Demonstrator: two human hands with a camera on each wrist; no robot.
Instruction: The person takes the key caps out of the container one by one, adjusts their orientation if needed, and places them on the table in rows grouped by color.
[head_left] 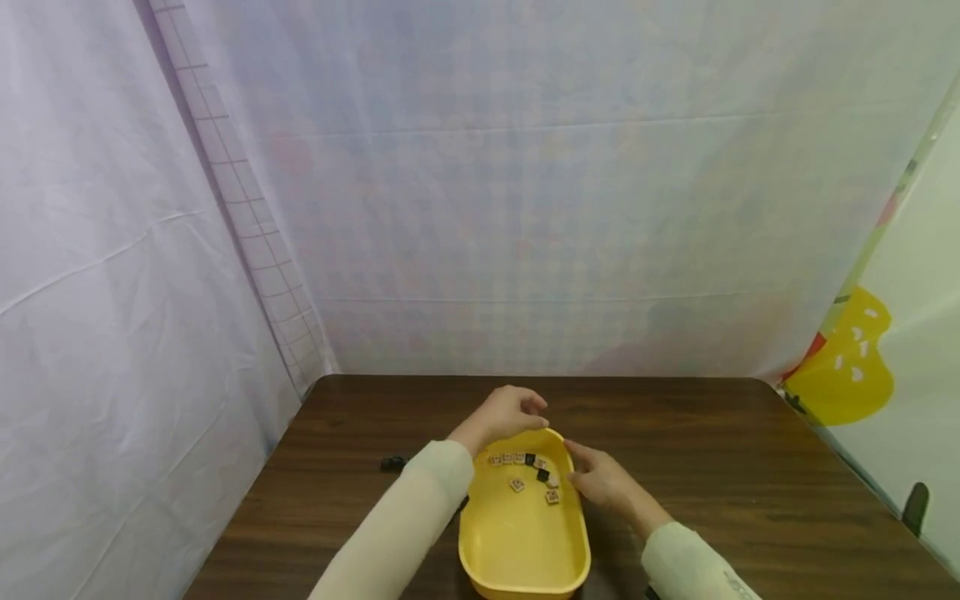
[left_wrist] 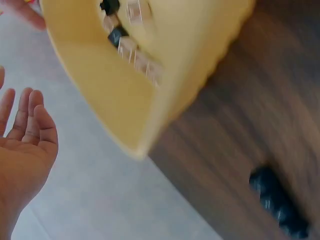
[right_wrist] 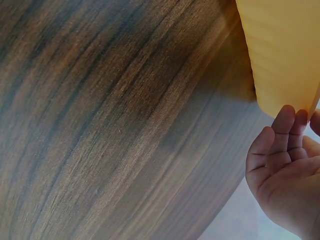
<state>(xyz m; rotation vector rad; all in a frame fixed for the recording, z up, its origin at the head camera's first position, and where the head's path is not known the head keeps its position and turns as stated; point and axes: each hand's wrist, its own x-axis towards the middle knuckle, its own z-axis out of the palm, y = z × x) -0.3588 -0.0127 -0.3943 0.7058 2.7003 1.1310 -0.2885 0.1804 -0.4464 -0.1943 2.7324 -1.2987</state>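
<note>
Over the table (head_left: pixel 712 467), our right hand (head_left: pixel 606 480) pinches the yellow tub (head_left: pixel 525 542) at its rim while our left hand (head_left: pixel 508 413), fingers relaxed, hovers by its far end; we should hold it level.

**Tub's near end open, arms along both flanks**

Seen from the head, clock centred on the yellow tub (head_left: pixel 525 546): a hand could enter toward six. Small blocks (head_left: pixel 517 484) occupy eleven to two inside. The left hand (head_left: pixel 510 412) overhangs twelve, its forearm (head_left: pixel 397 521) barring ten; the right hand (head_left: pixel 603 482) blocks two. Beyond it, tabletop (head_left: pixel 735 446) gives passage.
</note>
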